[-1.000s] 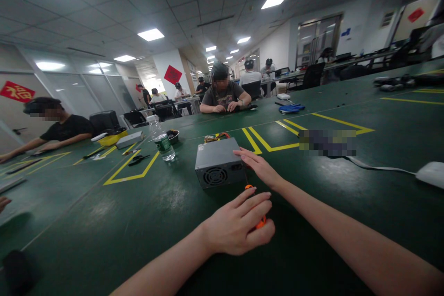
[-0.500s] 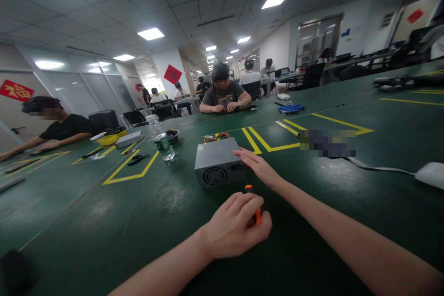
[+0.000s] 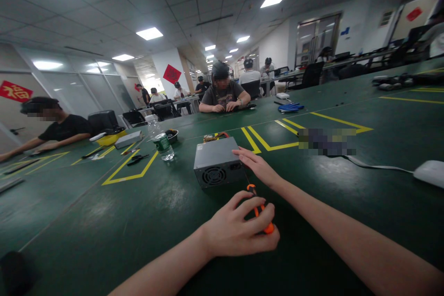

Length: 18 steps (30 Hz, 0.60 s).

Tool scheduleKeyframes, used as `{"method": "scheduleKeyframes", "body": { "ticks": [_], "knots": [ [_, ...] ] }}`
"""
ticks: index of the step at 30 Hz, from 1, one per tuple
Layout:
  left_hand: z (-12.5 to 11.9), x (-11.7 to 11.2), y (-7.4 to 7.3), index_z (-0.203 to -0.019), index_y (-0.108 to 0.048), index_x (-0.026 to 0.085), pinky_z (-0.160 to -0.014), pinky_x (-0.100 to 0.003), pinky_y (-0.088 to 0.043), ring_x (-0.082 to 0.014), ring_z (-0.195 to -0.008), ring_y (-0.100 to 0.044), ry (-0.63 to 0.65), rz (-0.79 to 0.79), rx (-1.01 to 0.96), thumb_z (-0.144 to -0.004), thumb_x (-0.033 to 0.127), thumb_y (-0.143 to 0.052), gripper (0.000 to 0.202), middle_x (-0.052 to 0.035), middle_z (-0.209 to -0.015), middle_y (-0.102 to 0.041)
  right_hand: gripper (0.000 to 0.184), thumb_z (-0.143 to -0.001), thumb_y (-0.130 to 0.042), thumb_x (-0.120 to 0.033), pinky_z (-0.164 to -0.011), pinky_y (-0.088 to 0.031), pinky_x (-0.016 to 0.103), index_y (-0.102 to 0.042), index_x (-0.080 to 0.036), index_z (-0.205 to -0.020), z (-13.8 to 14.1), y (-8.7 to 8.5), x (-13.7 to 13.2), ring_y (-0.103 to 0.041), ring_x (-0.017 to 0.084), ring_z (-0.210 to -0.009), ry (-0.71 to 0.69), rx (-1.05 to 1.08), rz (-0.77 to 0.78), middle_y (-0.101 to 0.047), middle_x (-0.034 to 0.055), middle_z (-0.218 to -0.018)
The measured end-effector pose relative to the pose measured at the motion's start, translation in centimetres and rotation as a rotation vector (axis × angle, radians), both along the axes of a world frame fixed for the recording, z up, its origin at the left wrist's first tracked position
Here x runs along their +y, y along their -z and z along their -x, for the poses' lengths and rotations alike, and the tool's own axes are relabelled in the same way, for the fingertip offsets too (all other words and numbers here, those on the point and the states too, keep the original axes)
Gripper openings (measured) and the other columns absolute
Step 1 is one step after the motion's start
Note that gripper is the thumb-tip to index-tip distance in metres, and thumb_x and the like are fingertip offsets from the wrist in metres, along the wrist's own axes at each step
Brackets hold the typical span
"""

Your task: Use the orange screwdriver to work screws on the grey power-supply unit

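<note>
A grey computer power supply (image 3: pixel 219 156) sits on the green table, its fan grille and power socket turned toward me. My left hand (image 3: pixel 244 224) is closed round a screwdriver (image 3: pixel 258 208) with an orange and black handle. The thin shaft points up at the lower right corner of the fan side; whether its tip touches there I cannot tell. My right hand (image 3: pixel 256 166) lies with outstretched fingers against the top right edge of the power supply. Bundled coloured cables (image 3: pixel 217 138) show behind the case.
A water bottle (image 3: pixel 163 142) and a small bowl (image 3: pixel 172 136) stand left of the power supply. Yellow tape (image 3: pixel 282 147) marks the table (image 3: pixel 114 236). A white cable (image 3: pixel 378 166) runs to a white device (image 3: pixel 430 173) at right. A person (image 3: pixel 225 95) sits opposite.
My left fingers have loosened and shifted along the screwdriver handle, so more of its orange end shows. The power supply and my right hand stay in place.
</note>
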<state>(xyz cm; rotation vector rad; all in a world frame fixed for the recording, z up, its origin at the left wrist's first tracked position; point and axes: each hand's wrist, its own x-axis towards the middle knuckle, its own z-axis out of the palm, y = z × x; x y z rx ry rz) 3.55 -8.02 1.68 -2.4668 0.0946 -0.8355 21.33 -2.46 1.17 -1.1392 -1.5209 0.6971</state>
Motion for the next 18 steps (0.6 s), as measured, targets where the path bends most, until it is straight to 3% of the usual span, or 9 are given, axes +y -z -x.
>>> {"method": "scheduleKeyframes", "body": {
  "ticks": [7,12,18],
  "knots": [
    [-0.45,0.22,0.55,-0.106,-0.051,0.022,-0.1,-0.032,-0.042,-0.0185,-0.115,-0.051,0.04,0.02,-0.003,-0.081,0.026,-0.053,0.025,-0.0062,-0.11,-0.058,0.038,-0.085,-0.043,-0.044,-0.109,-0.019,0.037,-0.059,-0.026,-0.115,0.02,-0.12,-0.21,-0.033,0.019,-0.13,0.001,-0.016,0.003,-0.043,0.0036,-0.136],
    [-0.14,0.26,0.01,-0.107,-0.048,0.025,-0.099,-0.047,-0.04,-0.0281,-0.121,-0.044,0.008,0.003,0.119,-0.081,0.029,-0.055,0.027,-0.0063,-0.121,-0.053,0.039,-0.086,-0.043,-0.044,-0.109,-0.018,0.037,-0.059,-0.025,-0.115,0.02,-0.06,-0.11,-0.032,0.019,-0.13,0.003,-0.023,-0.006,-0.045,0.0046,-0.135],
    [-0.22,0.5,0.58,-0.104,-0.048,0.025,-0.1,-0.04,-0.04,-0.0223,-0.117,-0.049,0.014,0.0,0.004,-0.079,0.028,-0.054,0.026,-0.0069,-0.113,-0.058,0.039,-0.086,-0.042,-0.043,-0.109,-0.018,0.038,-0.059,-0.024,-0.116,0.02,0.14,0.09,-0.031,0.019,-0.13,0.007,-0.033,-0.007,-0.042,0.0053,-0.137]
  ]
}}
